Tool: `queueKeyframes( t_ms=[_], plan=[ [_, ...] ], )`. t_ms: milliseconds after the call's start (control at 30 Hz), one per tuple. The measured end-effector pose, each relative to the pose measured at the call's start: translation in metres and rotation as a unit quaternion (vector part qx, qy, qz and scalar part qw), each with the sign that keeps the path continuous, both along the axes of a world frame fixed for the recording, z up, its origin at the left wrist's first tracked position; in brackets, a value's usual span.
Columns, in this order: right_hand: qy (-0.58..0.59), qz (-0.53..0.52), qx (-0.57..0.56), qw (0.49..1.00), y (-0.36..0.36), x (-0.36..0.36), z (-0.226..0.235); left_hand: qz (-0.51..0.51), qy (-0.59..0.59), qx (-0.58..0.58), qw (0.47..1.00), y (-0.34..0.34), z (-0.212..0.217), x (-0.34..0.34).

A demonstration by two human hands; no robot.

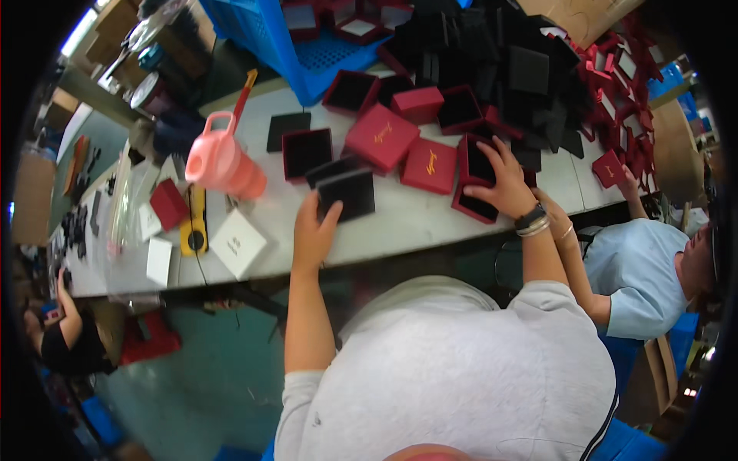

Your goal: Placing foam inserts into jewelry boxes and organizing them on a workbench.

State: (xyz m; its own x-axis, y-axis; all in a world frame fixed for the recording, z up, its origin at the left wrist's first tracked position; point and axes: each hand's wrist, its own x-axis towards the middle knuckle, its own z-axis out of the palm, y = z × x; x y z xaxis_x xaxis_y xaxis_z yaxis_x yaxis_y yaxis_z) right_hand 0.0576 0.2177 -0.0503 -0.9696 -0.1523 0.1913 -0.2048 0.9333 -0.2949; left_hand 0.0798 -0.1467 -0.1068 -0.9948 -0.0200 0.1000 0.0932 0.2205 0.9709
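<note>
Black pad (pixel 350 192) is gripped in the left hand (pixel 314 234) over the desk (pixel 283 237), second pad just behind it. Open red box (pixel 463 161) is touched by the spread right hand (pixel 511 190); whether it's firmly gripped can't be told. Beyond, a black-lined interior is shown by another open red box (pixel 285 157). Work judged partway: some boxes lined, large black heap (pixel 528 71) left. Farthest, red boxes with white inside (pixel 358 28) are held in the blue crate (pixel 250 34).
</note>
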Motion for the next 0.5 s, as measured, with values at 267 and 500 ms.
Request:
queueKeyframes(
  t_ms=[267,500],
  plan=[
    [0.156,0.046,-0.258,0.952,-0.026,-0.031,0.027,0.049,0.028,-0.039,0.998,0.006,0.008,-0.005],
    [0.069,0.127,-0.169,0.975,-0.041,-0.141,0.052,0.125,0.061,-0.157,0.978,0.021,0.018,-0.007]
  ],
)
